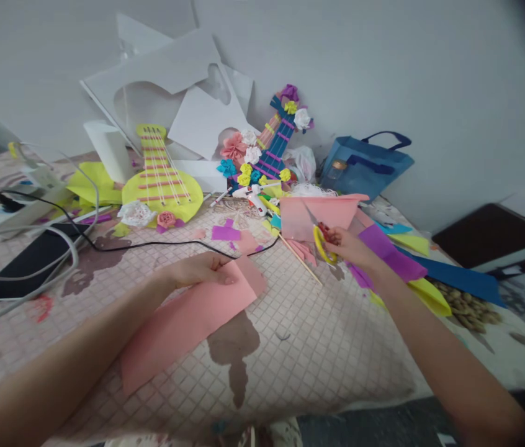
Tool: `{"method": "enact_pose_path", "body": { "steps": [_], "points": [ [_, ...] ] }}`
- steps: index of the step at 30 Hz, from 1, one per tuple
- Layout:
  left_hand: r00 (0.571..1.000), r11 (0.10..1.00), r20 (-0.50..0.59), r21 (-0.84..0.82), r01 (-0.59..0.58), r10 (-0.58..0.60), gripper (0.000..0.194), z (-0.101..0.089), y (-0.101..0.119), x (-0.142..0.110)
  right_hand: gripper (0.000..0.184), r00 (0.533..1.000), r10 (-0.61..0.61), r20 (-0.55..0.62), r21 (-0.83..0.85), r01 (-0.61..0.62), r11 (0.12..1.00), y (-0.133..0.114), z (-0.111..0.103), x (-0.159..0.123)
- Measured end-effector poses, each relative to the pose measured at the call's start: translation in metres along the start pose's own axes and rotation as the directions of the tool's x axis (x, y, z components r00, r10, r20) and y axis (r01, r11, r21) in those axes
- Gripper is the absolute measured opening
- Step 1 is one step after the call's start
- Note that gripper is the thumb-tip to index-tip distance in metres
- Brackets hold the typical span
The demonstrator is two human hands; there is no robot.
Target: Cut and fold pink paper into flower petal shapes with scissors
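My left hand (206, 270) pinches the upper edge of a long strip of pink paper (192, 326), its far end folded over. The strip slants across the table towards me. In my right hand (347, 246) is a pair of scissors (321, 243) with yellow and red handles. The blades point away from me, in front of another pink sheet (293, 218) at the back. A thin wooden stick (303, 262) lies between my hands, and purple paper (390, 251) is close to my right wrist.
A yellow paper guitar (157, 186) and a flower-covered blue one (274, 149) stand at the back. Near them lies a white glue gun (254, 200). A black cable (164, 243) crosses the table. Right are a blue bag (365, 167) and peanuts (465, 307).
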State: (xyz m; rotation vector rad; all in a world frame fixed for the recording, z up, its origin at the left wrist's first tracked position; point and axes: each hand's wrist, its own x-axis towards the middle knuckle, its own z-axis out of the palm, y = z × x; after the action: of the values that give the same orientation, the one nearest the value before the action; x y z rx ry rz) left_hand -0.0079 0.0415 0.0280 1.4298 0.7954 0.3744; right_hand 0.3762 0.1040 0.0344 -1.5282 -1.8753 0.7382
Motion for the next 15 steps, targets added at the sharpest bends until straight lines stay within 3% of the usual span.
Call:
{"method": "enact_pose_path", "body": {
  "steps": [4,9,15],
  "points": [
    [0.998,0.997,0.064,-0.073,-0.013,0.018,0.029,0.000,-0.003,0.001,0.037,0.995,-0.031,0.100,0.217,0.009,0.976,-0.035,-0.001,-0.036],
    [0.990,0.989,0.130,-0.144,-0.043,0.062,0.043,0.006,-0.003,0.001,0.027,0.937,-0.148,0.317,0.207,0.084,0.975,-0.074,0.022,-0.090],
    [0.989,0.950,0.138,-0.311,-0.009,0.054,0.037,0.007,-0.006,-0.002,0.030,0.888,-0.067,0.454,0.244,-0.052,0.968,-0.085,0.046,-0.129]
  ]
}}
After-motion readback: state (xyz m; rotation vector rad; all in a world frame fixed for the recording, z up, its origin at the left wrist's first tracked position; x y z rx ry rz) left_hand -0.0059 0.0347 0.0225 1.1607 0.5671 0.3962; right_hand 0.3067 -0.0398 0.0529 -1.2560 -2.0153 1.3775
